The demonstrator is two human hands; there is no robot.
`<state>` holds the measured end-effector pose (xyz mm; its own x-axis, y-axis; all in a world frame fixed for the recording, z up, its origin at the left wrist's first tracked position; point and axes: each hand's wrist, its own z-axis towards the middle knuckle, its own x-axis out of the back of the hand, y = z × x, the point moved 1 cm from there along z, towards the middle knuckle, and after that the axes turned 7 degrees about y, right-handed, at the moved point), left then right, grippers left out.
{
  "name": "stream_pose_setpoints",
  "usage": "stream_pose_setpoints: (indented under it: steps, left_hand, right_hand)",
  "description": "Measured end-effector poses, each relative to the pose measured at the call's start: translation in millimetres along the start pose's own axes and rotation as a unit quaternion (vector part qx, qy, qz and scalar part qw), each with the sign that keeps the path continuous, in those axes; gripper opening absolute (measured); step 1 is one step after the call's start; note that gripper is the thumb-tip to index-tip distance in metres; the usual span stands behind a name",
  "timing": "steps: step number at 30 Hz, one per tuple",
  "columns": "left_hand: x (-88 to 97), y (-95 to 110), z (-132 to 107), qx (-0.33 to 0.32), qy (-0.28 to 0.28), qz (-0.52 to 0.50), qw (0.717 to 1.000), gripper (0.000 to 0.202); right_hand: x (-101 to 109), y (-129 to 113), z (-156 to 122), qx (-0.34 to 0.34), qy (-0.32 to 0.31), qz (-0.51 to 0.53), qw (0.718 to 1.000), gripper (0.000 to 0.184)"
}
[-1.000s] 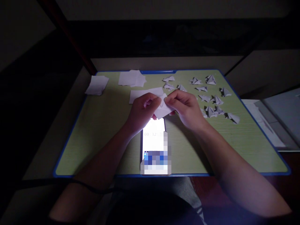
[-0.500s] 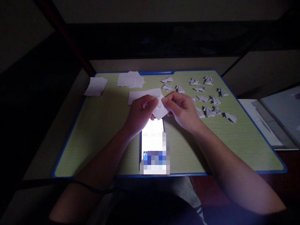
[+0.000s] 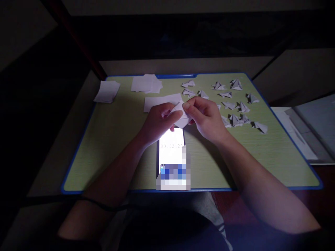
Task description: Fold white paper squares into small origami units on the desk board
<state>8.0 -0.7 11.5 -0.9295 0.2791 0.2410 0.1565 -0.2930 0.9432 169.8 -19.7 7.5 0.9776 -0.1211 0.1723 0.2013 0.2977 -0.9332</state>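
Note:
Between my two hands is a small folded piece of white paper (image 3: 182, 122), held above the top end of a lit phone. My left hand (image 3: 160, 122) pinches its left side, the thumb lying across the front. On the upper right, my right hand (image 3: 205, 116) grips the paper with thumb and bent fingers. Crease lines run over the paper's face, and its back is hidden. Just behind the hands lies a flat white paper sheet (image 3: 157, 103). Several small folded paper shapes (image 3: 235, 120) are spread to the right of my right hand.
A green board (image 3: 104, 157) with a blue rim bears everything. The phone (image 3: 171, 153) shows a timer near the front edge. A stack of white paper (image 3: 107, 92) sits at the back left, more loose sheets (image 3: 146, 84) beside it. Papers (image 3: 295, 132) lie off the board's right side.
My left thumb has slid right across the paper, and the paper has turned slightly between my hands. The whole view has shifted a little, so the board appears higher.

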Motion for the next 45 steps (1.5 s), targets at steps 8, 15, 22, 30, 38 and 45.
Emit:
stream_pose_setpoints:
  steps: [8,15,22,30,38,45]
  left_hand:
    - [-0.4,0.8,0.4,-0.006,0.007,0.013,1.0,0.022]
    - [-4.0,-3.4,0.6,0.002,0.027,-0.014,1.0,0.022]
    - [-1.5,-5.6,1.7,-0.008,0.011,-0.046,0.999,0.03]
    - [-0.2,-3.8,2.6,0.001,0.036,-0.009,0.999,0.014]
    - [-1.2,-6.1,2.4,-0.012,0.055,0.019,0.998,0.022]
    - [-0.8,-5.3,2.4,-0.018,0.072,0.056,0.996,0.027]
  right_hand:
    - [0.5,0.4,0.0,0.012,-0.004,0.001,1.0,0.039]
    - [1.1,-0.4,0.0,0.01,-0.005,-0.01,1.0,0.047]
    - [-1.0,-1.9,-0.2,0.0,-0.009,0.0,1.0,0.05]
    - [-0.8,-3.1,-0.8,-0.002,-0.018,-0.02,1.0,0.049]
    - [0.4,-6.6,-1.0,0.005,-0.007,-0.02,1.0,0.045]
    - [2.7,-12.3,-2.2,0.004,-0.023,-0.027,0.999,0.044]
